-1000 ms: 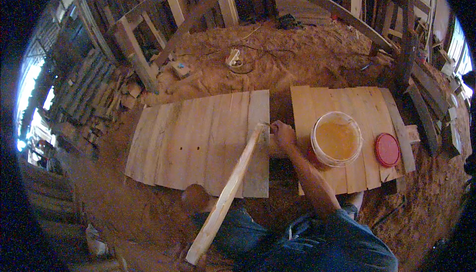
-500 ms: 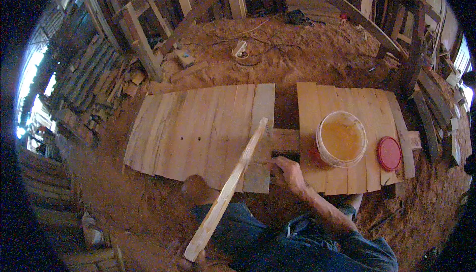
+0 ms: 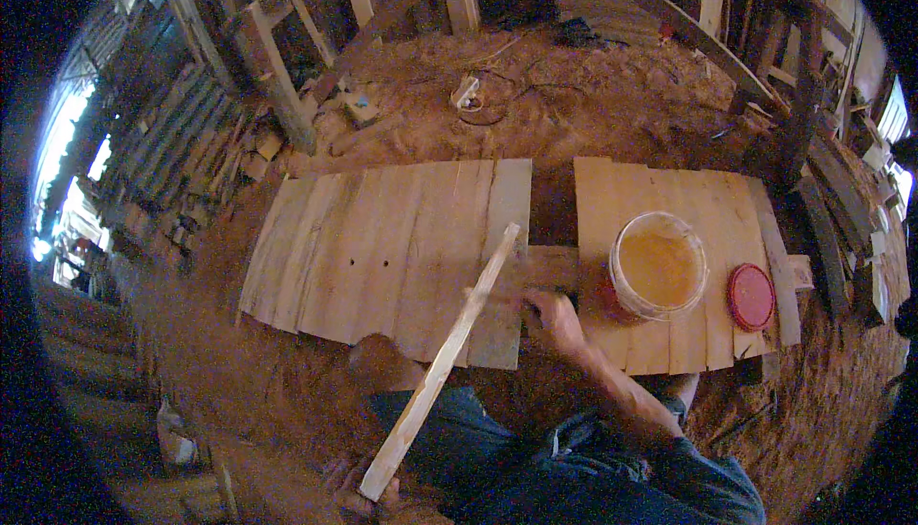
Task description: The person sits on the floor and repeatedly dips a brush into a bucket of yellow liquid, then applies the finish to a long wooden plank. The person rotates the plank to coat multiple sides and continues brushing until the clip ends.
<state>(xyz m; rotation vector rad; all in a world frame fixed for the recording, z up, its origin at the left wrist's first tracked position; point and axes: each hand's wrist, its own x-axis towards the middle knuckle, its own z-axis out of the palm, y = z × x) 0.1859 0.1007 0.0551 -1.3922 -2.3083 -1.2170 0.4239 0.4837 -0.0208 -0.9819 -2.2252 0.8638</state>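
Observation:
A long pale wooden strip [image 3: 440, 367] slants up from the lower edge, its far end over the left plank panel [image 3: 382, 209]. My left hand [image 3: 354, 489], partly hidden in shadow, is closed round its near end. My right hand [image 3: 557, 322] is closed near the right edge of that panel. A thin, blurred thing [image 3: 499, 296] reaches left from its fingers to the strip; I cannot tell its kind. Right of it, an open white tub [image 3: 622, 294] of amber liquid [image 3: 662, 259] stands on the right plank panel [image 3: 595, 209]. A red round lid [image 3: 752, 297] lies beside the tub.
A crossbar [image 3: 553, 265] shows in the gap between the panels. Beyond lies reddish earth floor [image 3: 411, 114] with a small white container [image 3: 468, 95] on it. Curved timber beams [image 3: 688, 32] stand at the back. Wood scraps [image 3: 206, 157] are piled at left, more planks [image 3: 841, 190] at right.
My right hand has shifted slightly, and the thin blurred thing now shows left of its fingers, across the strip. The strip's near end has moved slightly right and up.

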